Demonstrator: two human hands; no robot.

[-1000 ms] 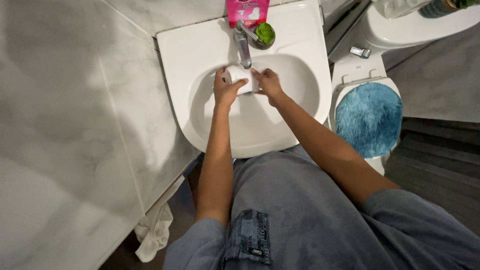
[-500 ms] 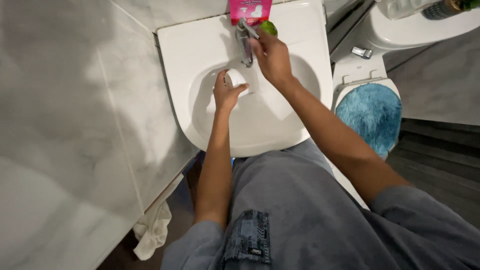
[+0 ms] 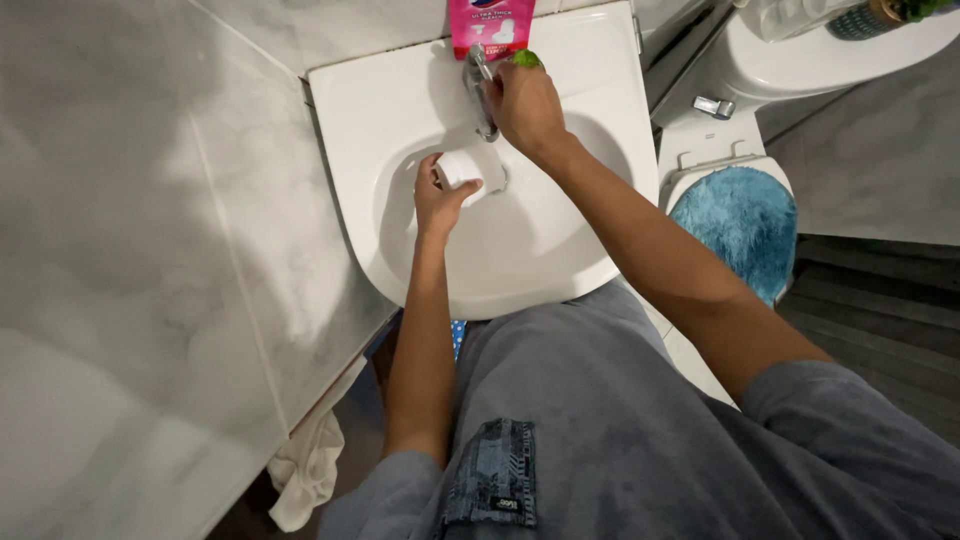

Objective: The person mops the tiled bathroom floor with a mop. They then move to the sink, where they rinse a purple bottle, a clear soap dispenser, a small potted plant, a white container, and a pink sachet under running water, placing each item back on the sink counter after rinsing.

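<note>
I look down on a white washbasin (image 3: 400, 110) set against a marble wall. My left hand (image 3: 438, 200) holds a small white cup-like object (image 3: 462, 167) inside the bowl, just below the spout. My right hand (image 3: 524, 105) rests on the chrome tap (image 3: 478, 92) at the back of the basin, fingers closed over its lever. A green sponge-like thing (image 3: 527, 58) peeks out behind my right hand. A pink packet (image 3: 490, 25) stands upright behind the tap.
A marble wall (image 3: 150, 230) fills the left side. To the right stands a white toilet (image 3: 725, 125) with a blue fluffy lid cover (image 3: 735, 225). A white cloth (image 3: 310, 470) hangs low on the left. My grey shirt covers the foreground.
My right hand left the white object in the bowl and moved up to the tap. My left hand stays in the bowl holding the white object alone.
</note>
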